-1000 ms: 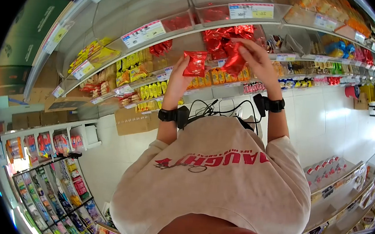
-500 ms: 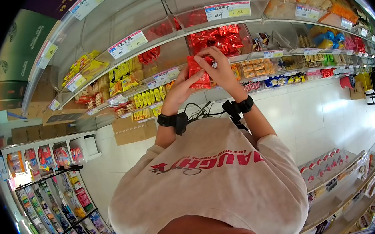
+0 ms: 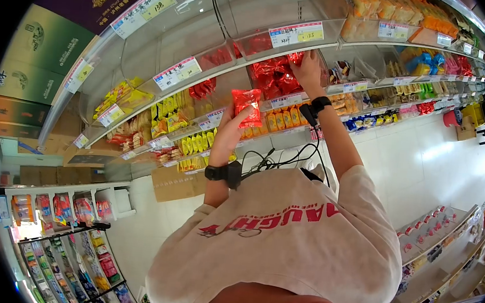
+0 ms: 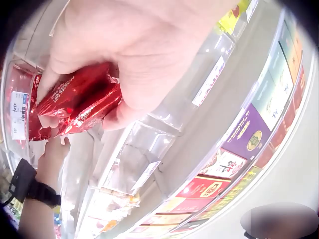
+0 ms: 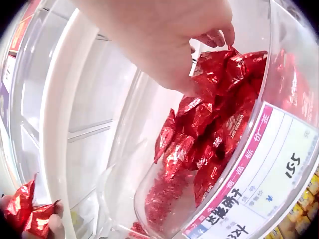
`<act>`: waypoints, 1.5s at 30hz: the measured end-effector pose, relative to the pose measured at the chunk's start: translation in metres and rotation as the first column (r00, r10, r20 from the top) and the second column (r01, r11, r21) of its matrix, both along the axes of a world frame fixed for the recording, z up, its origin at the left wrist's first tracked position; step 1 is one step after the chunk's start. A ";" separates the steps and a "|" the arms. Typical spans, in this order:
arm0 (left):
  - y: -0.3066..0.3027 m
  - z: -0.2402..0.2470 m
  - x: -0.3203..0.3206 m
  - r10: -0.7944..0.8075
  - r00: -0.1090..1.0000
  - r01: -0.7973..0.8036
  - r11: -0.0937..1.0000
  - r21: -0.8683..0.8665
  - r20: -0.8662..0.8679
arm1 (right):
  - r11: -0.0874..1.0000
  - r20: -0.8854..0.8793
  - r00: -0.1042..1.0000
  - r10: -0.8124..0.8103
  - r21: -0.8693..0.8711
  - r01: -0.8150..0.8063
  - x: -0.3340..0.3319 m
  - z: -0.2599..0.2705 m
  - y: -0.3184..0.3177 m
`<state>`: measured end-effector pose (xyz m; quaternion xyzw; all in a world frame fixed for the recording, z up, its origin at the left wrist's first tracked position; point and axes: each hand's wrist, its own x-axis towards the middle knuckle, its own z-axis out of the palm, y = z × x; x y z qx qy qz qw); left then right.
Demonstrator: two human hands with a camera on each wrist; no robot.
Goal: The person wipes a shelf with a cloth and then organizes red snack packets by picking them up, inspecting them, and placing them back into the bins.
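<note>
My left hand (image 3: 228, 137) holds red foil cookie packets (image 3: 246, 100) in front of the shelf edge. In the left wrist view, at least two of these shiny packets lie between thumb and fingers. Farther right, my right hand (image 3: 307, 72) reaches into a clear bin (image 5: 149, 191) heaped with the same red packets (image 5: 182, 154). From the right wrist view, its thumb and curled fingertips close around a packet (image 5: 212, 72) at the top of the heap. Part of the thumb is hidden behind the foil.
A price label (image 5: 259, 169) fronts the bin. Lower shelves carry yellow packets (image 3: 168, 107) and orange packets (image 3: 285, 119). Clear dividers and a curved shelf lip (image 3: 227, 63) run above. Boxes (image 3: 44, 47) stand at left; black cables (image 3: 270, 161) hang before the shirt.
Both hands came together at the red packet, then parted. The right hand moved back up into the bin, while the left stayed in front of the shelf with the red packets.
</note>
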<state>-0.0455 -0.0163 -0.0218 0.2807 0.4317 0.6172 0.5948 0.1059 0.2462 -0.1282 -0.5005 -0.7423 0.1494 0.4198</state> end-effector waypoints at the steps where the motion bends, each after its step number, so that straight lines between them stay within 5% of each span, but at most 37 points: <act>1: 0.001 -0.002 -0.001 0.004 1.000 -0.004 1.000 0.001 0.001 | 1.000 0.058 0.998 -0.021 0.001 0.021 -0.002 -0.001 0.000; 9: 0.003 -0.013 -0.007 0.072 0.995 -0.071 0.997 -0.023 0.072 | 0.999 0.128 0.991 -0.025 0.035 0.021 0.009 0.014 -0.015; 13: 0.007 -0.014 -0.007 0.064 0.995 -0.063 0.998 -0.013 0.070 | 0.990 -0.119 0.984 0.131 -0.040 -0.137 0.018 0.021 -0.022; 16: 0.009 -0.016 -0.009 0.070 0.994 -0.069 0.998 -0.014 0.084 | 0.952 -0.492 0.816 0.303 0.115 -0.284 0.019 0.042 -0.046; 19: 0.015 -0.030 -0.010 0.153 0.984 -0.156 0.987 0.027 0.093 | 0.765 -0.656 0.704 0.270 -0.298 -0.571 0.025 0.065 -0.074; 23: 0.015 -0.016 0.003 0.242 0.968 -0.243 0.970 0.004 0.068 | 0.602 -0.675 0.699 0.237 -0.463 -0.651 0.018 0.090 -0.110; 25: 0.007 -0.032 -0.001 0.269 0.963 -0.268 0.960 0.077 0.008 | 0.701 -0.710 0.617 0.339 -0.247 -0.669 0.006 0.081 -0.127; 28: 0.020 -0.071 -0.007 0.286 0.954 -0.297 0.943 0.148 0.092 | 0.766 -0.664 0.681 0.309 -0.251 -0.592 -0.009 0.086 -0.148; 31: 0.011 -0.060 -0.010 0.430 0.903 -0.430 0.903 -0.005 0.023 | 0.817 -0.650 0.693 0.312 -0.188 -0.544 -0.032 0.081 -0.160; 33: 0.002 -0.047 -0.012 0.450 0.893 -0.448 0.893 -0.046 0.025 | 0.698 -0.749 0.619 0.236 -0.312 -0.644 -0.031 0.083 -0.171; 45: -0.021 -0.061 -0.039 0.474 0.867 -0.491 0.865 0.101 0.157 | 0.782 -0.592 0.716 0.370 -0.217 -0.584 -0.061 0.110 -0.228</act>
